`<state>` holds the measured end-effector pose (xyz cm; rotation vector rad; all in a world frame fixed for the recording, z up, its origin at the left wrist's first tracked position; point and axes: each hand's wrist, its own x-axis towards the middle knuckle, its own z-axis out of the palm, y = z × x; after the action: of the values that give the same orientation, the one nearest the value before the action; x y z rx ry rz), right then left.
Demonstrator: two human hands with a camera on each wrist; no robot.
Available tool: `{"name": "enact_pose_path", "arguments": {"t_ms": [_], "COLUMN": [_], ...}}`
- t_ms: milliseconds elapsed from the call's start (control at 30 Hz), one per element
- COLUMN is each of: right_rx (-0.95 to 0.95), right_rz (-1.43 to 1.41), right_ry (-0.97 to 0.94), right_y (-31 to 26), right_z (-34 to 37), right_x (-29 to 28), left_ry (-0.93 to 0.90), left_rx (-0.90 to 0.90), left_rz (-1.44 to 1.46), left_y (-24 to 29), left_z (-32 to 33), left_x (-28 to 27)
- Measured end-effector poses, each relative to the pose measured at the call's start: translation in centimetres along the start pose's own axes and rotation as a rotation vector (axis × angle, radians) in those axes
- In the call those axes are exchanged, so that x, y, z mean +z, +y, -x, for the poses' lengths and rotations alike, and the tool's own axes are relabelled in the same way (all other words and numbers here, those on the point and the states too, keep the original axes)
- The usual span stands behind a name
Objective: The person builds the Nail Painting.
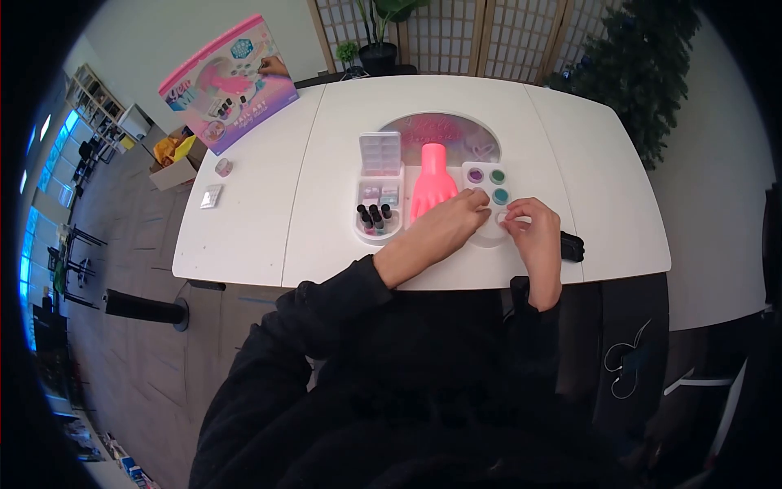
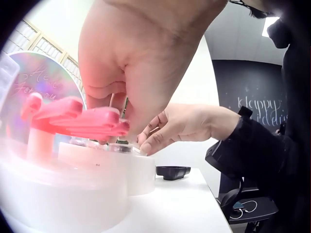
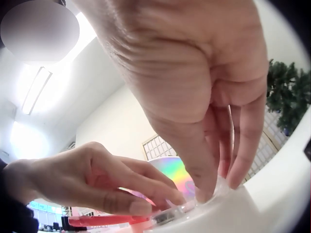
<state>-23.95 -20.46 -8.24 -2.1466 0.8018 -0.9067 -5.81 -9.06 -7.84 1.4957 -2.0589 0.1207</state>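
Observation:
My left hand (image 1: 452, 222) reaches across the pink plastic hand stand (image 1: 435, 183), thumb and fingertips down around a small round pot (image 2: 120, 147) on the right side of the white tray (image 1: 487, 239). Opposite it, my right hand (image 1: 536, 236) pinches a small clear plastic piece (image 3: 222, 187) at the tray's right rim; the fingers hide much of it. Pots with purple (image 1: 475, 175), green (image 1: 497, 176) and teal (image 1: 500, 196) contents sit in the tray beyond my fingertips.
Left of the pink hand stand, several black-capped nail polish bottles (image 1: 375, 216) stand before an open clear-lidded box (image 1: 380, 155). An iridescent oval panel (image 1: 489, 138) is behind. A black object (image 1: 572, 247) lies right; a printed nail art box (image 1: 232, 85) stands back left.

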Motion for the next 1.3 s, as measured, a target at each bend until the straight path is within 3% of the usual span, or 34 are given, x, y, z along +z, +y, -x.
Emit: {"name": "enact_pose_path", "arguments": {"t_ms": [100, 400, 600, 733, 833, 900, 933, 967, 1033, 1067, 1133, 1200, 1300], "right_rx": [0.037, -0.02, 0.033, -0.047, 0.114, 0.181, 0.217, 0.212, 0.326, 0.321, 0.078, 0.03, -0.002], "right_rz": [0.047, 0.352, 0.383, 0.329, 0.476, 0.916, 0.968, 0.972, 0.566, 0.569, 0.595, 0.568, 0.517], "right_ry": [0.013, -0.009, 0.004, 0.059, 0.0, -0.151, -0.243, -0.241, -0.216, -0.216, -0.042, 0.025, 0.103], "right_y": [-1.3, -2.4, -2.6, 0.6, 3.2, 4.2, 4.0, 4.5, 6.9, 8.4, 11.4, 12.5, 8.9], "right_z": [0.0, 0.2, 0.7, 0.8, 1.1, 1.6, 1.6, 1.4, 0.9, 0.5, 0.4, 0.4, 0.6], "right_x": [-0.1, 0.1, 0.4, -1.1, -3.7, -4.5, -4.9, -5.3, -6.0, -6.0, -5.8, -5.2, -4.1], "left_ry": [0.092, 0.131, 0.166, 0.134, 0.176, 0.249, 0.224, 0.261, 0.306, 0.311, 0.334, 0.328, 0.334], "left_rx": [-0.064, -0.069, -0.054, -0.076, -0.134, -0.168, -0.226, -0.231, -0.242, -0.243, -0.289, -0.3, -0.309], "left_rz": [0.032, 0.015, -0.008, -0.064, -0.07, -0.124, -0.15, -0.147, -0.178, -0.179, -0.155, -0.146, -0.153], "left_y": [0.7, 1.9, 1.5, 1.4, 2.0, 1.6, 1.5, 1.3, 0.6, 0.3, 0.1, 0.1, 0.2], "left_z": [0.2, 0.8, 1.5, 1.9, 2.3, 2.4, 2.5, 2.6, 3.0, 3.2, 3.6, 3.7, 3.7], "left_x": [-1.5, -5.8, -5.9, -7.3, -9.6, -11.2, -12.1, -12.8, -14.0, -14.5, -15.2, -15.3, -15.2]}}
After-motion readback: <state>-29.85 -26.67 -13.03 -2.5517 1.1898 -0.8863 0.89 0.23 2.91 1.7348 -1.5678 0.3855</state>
